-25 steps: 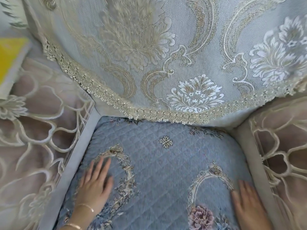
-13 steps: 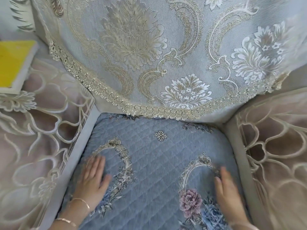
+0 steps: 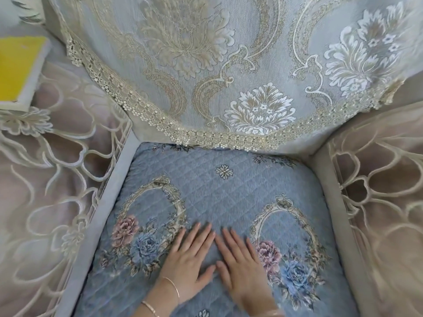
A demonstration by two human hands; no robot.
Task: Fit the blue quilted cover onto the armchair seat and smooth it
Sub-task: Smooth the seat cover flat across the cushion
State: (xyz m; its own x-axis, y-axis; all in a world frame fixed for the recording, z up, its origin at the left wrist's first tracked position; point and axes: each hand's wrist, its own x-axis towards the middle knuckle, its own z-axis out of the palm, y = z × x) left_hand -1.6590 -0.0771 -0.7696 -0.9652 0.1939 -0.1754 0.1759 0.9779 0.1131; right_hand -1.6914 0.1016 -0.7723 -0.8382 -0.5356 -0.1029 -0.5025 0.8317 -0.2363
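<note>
The quilted cover is spread on the seat, between the left armrest and the right armrest. Behind it, the backrest drape is hung, its lace edge overlapping the cover's rear. Both hands are laid flat side by side on the cover's front middle, the left hand beside the right hand. A book is set on the left armrest's far end.
</note>
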